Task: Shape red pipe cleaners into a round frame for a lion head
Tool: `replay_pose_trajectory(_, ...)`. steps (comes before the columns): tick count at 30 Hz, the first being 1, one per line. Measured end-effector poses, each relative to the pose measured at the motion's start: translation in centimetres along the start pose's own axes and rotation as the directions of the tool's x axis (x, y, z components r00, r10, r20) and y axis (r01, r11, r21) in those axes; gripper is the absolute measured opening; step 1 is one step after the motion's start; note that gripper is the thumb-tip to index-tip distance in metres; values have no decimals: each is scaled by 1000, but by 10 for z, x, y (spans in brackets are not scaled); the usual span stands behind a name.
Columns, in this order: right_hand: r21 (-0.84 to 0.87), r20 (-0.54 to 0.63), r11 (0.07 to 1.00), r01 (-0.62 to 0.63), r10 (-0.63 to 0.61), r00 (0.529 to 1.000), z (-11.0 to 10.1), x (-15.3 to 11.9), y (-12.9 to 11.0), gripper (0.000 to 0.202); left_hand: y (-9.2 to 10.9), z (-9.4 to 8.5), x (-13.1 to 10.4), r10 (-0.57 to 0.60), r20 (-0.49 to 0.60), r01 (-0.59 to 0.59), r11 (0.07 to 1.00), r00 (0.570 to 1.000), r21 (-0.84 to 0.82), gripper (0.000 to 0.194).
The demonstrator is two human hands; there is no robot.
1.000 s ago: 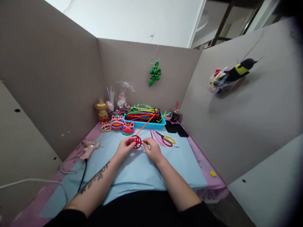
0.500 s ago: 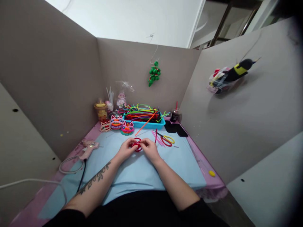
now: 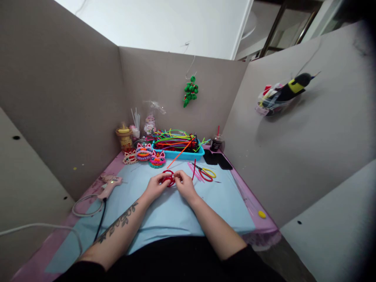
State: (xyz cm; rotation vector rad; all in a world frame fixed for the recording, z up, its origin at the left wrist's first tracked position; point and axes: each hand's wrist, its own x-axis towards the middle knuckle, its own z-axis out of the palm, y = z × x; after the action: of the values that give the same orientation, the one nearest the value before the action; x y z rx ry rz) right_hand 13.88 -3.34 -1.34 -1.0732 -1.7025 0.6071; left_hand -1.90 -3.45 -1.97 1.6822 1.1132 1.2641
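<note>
We've got both hands, left hand (image 3: 155, 187) and right hand (image 3: 182, 186), pinching the red pipe-cleaner ring (image 3: 169, 178) just above the blue mat (image 3: 164, 213), mid-table. Grey partition walls (image 3: 58, 98) box us in; blue tray (image 3: 179, 155) at back.

Grey partition panels (image 3: 73, 90) enclose the table (image 3: 252, 203) on three sides. A white wall (image 3: 164, 23) rises behind them. Lighting is dim and even.

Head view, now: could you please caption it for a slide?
Both hands, left hand and right hand, hold a red pipe-cleaner ring over a blue mat.
</note>
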Motion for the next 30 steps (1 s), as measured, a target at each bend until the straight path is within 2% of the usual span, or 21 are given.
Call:
replay_pose_trajectory(3, -128, 38, 983, 128, -124, 992, -4, 0, 2, 17, -3, -2, 3, -54, -80, 44, 992, 995, -119, 34)
replay_pose_trajectory(6, -198, 83, 962, 188, -175, 981, -7, 0, 5, 17, -5, -5, 6, -99, -120, 69, 969, 988, -236, 39)
replay_pose_trajectory(11, -203, 52, 947, 250, -245, 968, -15, 1, 5, 18, -7, -8, 8, -153, -149, 93, 932, 977, -351, 41)
replay_pose_trajectory(15, -172, 65, 939, 297, -290, 955, -20, 0, 3, 16, -7, -9, 8, -144, -134, 88, 929, 981, -358, 40)
replay_pose_trajectory(19, -42, 70, 980, 194, -191, 979, -15, -1, -2, 19, 0, -7, 5, -101, -69, 74, 945, 993, -320, 36)
replay_pose_trajectory(21, 0, 44, 991, 135, -135, 990, -10, -2, -5, 22, 4, -5, 4, -104, -33, 88, 944, 994, -318, 36)
replay_pose_trajectory(26, 37, -55, 999, 12, -10, 998, -4, 2, -3, 12, 11, -1, 1, -90, 52, 102, 940, 995, -325, 34)
replay_pose_trajectory(30, 115, -9, 990, -83, 85, 996, -5, 6, 2, 12, 11, 0, -1, -73, 71, 91, 950, 995, -298, 33)
